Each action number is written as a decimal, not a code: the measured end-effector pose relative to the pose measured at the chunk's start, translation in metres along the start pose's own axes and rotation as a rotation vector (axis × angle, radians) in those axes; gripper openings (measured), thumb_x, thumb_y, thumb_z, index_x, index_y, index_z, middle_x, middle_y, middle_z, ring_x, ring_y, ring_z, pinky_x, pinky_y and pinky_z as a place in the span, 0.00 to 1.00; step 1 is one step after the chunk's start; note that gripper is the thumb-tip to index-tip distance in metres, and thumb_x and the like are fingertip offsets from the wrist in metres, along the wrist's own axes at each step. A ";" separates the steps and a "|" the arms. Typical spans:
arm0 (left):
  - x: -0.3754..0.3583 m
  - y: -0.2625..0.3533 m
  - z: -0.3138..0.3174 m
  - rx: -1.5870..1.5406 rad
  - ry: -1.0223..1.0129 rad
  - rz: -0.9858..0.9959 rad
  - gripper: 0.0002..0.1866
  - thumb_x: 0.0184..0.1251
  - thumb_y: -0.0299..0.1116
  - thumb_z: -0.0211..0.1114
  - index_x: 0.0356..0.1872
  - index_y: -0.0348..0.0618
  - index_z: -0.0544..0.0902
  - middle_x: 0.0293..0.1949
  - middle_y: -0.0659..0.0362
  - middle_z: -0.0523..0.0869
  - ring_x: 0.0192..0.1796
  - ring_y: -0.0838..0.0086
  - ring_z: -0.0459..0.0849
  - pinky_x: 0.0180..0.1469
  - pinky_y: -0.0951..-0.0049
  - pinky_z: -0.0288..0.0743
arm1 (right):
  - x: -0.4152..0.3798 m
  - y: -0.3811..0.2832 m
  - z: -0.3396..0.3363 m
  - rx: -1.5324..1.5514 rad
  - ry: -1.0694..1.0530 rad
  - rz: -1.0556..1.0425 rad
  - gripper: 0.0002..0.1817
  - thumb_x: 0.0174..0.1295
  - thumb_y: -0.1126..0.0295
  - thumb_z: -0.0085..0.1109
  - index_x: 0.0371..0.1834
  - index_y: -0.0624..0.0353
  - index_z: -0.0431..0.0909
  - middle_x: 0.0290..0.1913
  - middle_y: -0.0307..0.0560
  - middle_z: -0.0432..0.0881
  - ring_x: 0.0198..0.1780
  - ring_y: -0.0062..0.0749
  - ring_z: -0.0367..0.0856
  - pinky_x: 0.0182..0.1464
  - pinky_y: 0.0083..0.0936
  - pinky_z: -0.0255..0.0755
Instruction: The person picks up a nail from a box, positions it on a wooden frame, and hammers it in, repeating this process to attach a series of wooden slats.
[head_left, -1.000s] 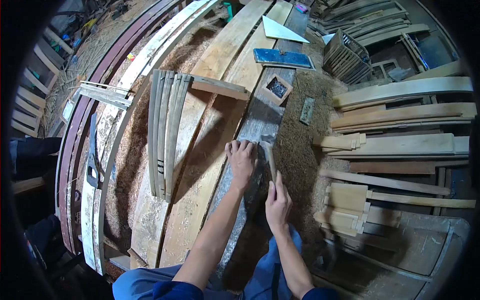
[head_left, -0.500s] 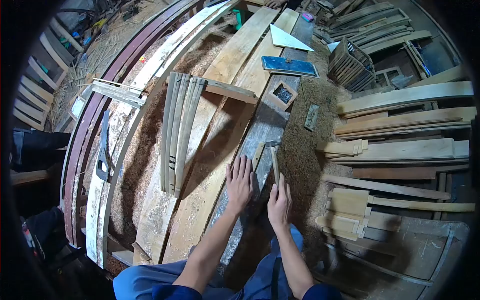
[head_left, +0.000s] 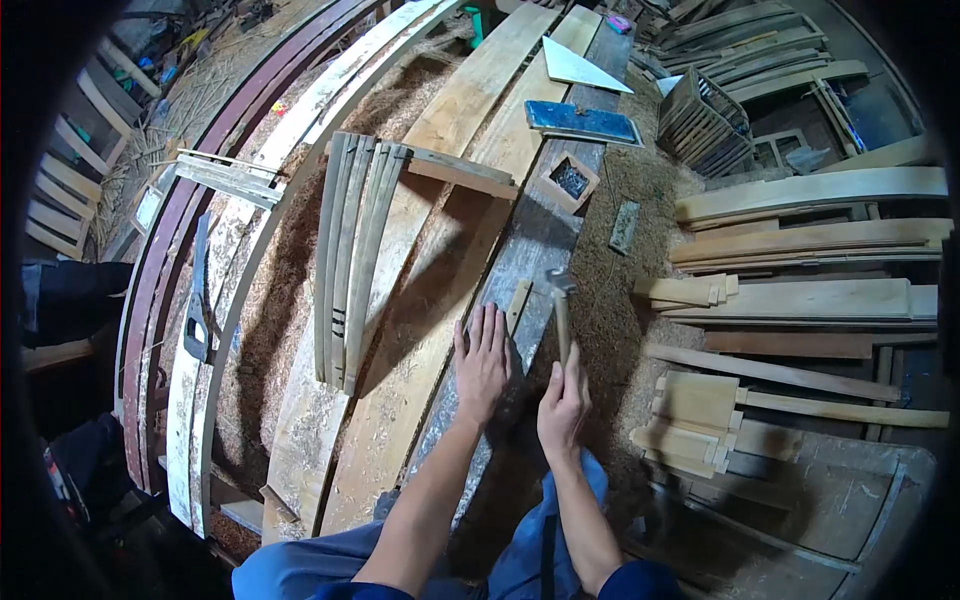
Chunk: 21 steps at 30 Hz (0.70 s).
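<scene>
My right hand [head_left: 564, 405] is wrapped round the wooden handle of a hammer [head_left: 561, 322]. Its metal head is slightly blurred and appears raised, to the right of a small wooden strip [head_left: 518, 306]. The strip lies on the worn grey plank [head_left: 530, 240] of the bench. My left hand [head_left: 483, 365] lies flat beside the near end of this strip, fingers stretched out and palm down. Whether it covers part of the strip cannot be seen. Farther up the plank stands a square wooden box [head_left: 570, 183] with small dark nails or screws inside.
A slatted wooden frame [head_left: 350, 260] stands on the boards left of my hands. A handsaw [head_left: 197, 310] rests on the curved white beam. Beyond the box lie a blue flat case [head_left: 582, 122] and a white triangular piece [head_left: 585, 70]. Stacked timber [head_left: 810, 300] fills the right side.
The hammer head has moved up and to the right, away from the small strip. My left hand stays flat in nearly the same place. The view has shifted slightly.
</scene>
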<state>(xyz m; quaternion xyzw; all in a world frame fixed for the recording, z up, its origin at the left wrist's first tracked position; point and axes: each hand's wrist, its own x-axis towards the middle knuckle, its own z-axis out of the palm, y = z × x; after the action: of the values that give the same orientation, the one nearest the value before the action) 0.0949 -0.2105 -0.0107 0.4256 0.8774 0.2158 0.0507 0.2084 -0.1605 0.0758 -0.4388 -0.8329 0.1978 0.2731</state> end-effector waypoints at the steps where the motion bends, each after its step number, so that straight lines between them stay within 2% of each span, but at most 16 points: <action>1: -0.001 0.000 0.000 -0.001 -0.009 -0.005 0.29 0.84 0.40 0.48 0.81 0.41 0.66 0.84 0.54 0.63 0.87 0.63 0.55 0.87 0.47 0.40 | -0.002 0.002 0.002 -0.024 0.056 -0.044 0.25 0.81 0.66 0.52 0.78 0.58 0.69 0.53 0.67 0.85 0.49 0.64 0.87 0.47 0.51 0.81; 2: -0.001 0.000 -0.001 -0.001 -0.015 -0.009 0.29 0.84 0.40 0.48 0.81 0.41 0.66 0.84 0.54 0.63 0.87 0.63 0.55 0.87 0.47 0.40 | -0.003 0.004 0.005 -0.025 0.053 -0.038 0.25 0.81 0.66 0.52 0.78 0.58 0.69 0.53 0.67 0.85 0.49 0.64 0.87 0.47 0.51 0.81; 4: -0.002 0.001 -0.002 0.012 -0.011 -0.001 0.29 0.84 0.40 0.49 0.81 0.41 0.66 0.84 0.54 0.63 0.87 0.63 0.55 0.87 0.48 0.40 | -0.002 0.005 0.007 -0.064 -0.203 0.083 0.24 0.80 0.68 0.53 0.76 0.62 0.71 0.54 0.67 0.85 0.50 0.64 0.87 0.48 0.51 0.82; 5: -0.004 0.001 -0.003 -0.005 -0.017 -0.009 0.29 0.84 0.40 0.49 0.80 0.41 0.66 0.84 0.54 0.63 0.87 0.63 0.55 0.87 0.48 0.40 | -0.002 0.005 0.007 -0.072 -0.253 0.127 0.23 0.80 0.70 0.54 0.75 0.63 0.71 0.57 0.68 0.84 0.52 0.65 0.86 0.49 0.50 0.82; 6: 0.000 0.000 -0.004 -0.020 -0.016 -0.018 0.29 0.84 0.40 0.49 0.80 0.41 0.67 0.84 0.54 0.63 0.87 0.63 0.55 0.87 0.48 0.39 | 0.000 0.003 0.007 -0.071 -0.248 0.121 0.23 0.80 0.70 0.54 0.75 0.63 0.71 0.57 0.68 0.84 0.52 0.65 0.86 0.49 0.50 0.82; 8: 0.004 0.000 -0.005 -0.018 -0.004 -0.029 0.29 0.84 0.40 0.49 0.80 0.41 0.67 0.84 0.54 0.64 0.87 0.62 0.55 0.87 0.47 0.39 | -0.001 -0.002 0.007 -0.009 0.019 -0.016 0.24 0.80 0.70 0.53 0.77 0.62 0.70 0.60 0.68 0.84 0.55 0.67 0.86 0.51 0.50 0.82; 10: -0.003 -0.001 -0.003 -0.020 -0.020 -0.024 0.29 0.84 0.40 0.49 0.80 0.41 0.67 0.83 0.54 0.64 0.87 0.62 0.55 0.87 0.47 0.39 | -0.004 -0.001 0.009 -0.016 0.056 -0.018 0.24 0.80 0.70 0.53 0.77 0.60 0.70 0.61 0.68 0.84 0.56 0.67 0.85 0.53 0.49 0.81; 12: -0.001 -0.001 -0.001 -0.009 -0.010 -0.021 0.29 0.84 0.41 0.49 0.80 0.41 0.67 0.83 0.53 0.64 0.87 0.62 0.56 0.87 0.47 0.39 | -0.004 0.007 0.016 -0.008 -0.003 -0.048 0.24 0.79 0.70 0.54 0.76 0.61 0.71 0.58 0.68 0.84 0.55 0.66 0.86 0.53 0.49 0.81; 13: -0.001 -0.001 -0.001 -0.002 -0.021 -0.022 0.29 0.84 0.40 0.48 0.80 0.41 0.67 0.83 0.53 0.65 0.87 0.62 0.56 0.87 0.47 0.39 | -0.002 0.008 0.011 -0.060 -0.284 0.180 0.24 0.79 0.70 0.54 0.76 0.60 0.72 0.58 0.68 0.84 0.55 0.65 0.85 0.52 0.49 0.80; 14: -0.001 0.000 -0.001 -0.004 -0.017 -0.017 0.29 0.84 0.40 0.48 0.80 0.41 0.67 0.83 0.53 0.65 0.87 0.62 0.56 0.87 0.47 0.39 | -0.005 0.007 0.010 -0.061 -0.278 0.178 0.24 0.79 0.70 0.54 0.76 0.60 0.72 0.58 0.68 0.84 0.55 0.65 0.85 0.52 0.49 0.80; 16: 0.000 0.000 -0.002 -0.034 0.003 -0.024 0.29 0.85 0.40 0.47 0.80 0.41 0.67 0.83 0.53 0.65 0.87 0.61 0.56 0.87 0.47 0.39 | -0.003 0.000 0.012 0.013 -0.018 0.054 0.24 0.79 0.70 0.54 0.76 0.62 0.72 0.57 0.68 0.84 0.54 0.63 0.85 0.51 0.50 0.80; 17: 0.000 -0.001 0.000 -0.008 -0.009 -0.019 0.29 0.85 0.41 0.47 0.81 0.40 0.66 0.83 0.53 0.64 0.87 0.61 0.56 0.87 0.47 0.39 | -0.007 -0.003 0.007 0.031 -0.003 0.107 0.24 0.81 0.70 0.52 0.77 0.66 0.70 0.65 0.70 0.81 0.61 0.64 0.84 0.61 0.47 0.78; 20: -0.001 -0.001 -0.001 -0.015 -0.013 -0.026 0.29 0.85 0.41 0.48 0.81 0.41 0.66 0.83 0.53 0.64 0.87 0.61 0.56 0.87 0.47 0.39 | -0.008 -0.004 0.005 -0.008 0.100 0.014 0.24 0.81 0.70 0.52 0.77 0.66 0.70 0.65 0.70 0.82 0.62 0.64 0.83 0.61 0.46 0.78; 21: 0.000 -0.001 -0.002 -0.015 -0.009 -0.026 0.29 0.85 0.41 0.48 0.81 0.41 0.66 0.83 0.53 0.64 0.87 0.61 0.56 0.87 0.47 0.39 | -0.007 -0.003 0.006 0.019 0.060 0.035 0.24 0.82 0.69 0.51 0.76 0.67 0.70 0.66 0.70 0.81 0.63 0.65 0.83 0.61 0.45 0.78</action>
<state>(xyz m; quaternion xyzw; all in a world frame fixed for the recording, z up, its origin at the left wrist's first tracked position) 0.0933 -0.2116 -0.0089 0.4148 0.8809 0.2199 0.0605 0.2057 -0.1684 0.0711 -0.4567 -0.8145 0.1971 0.2986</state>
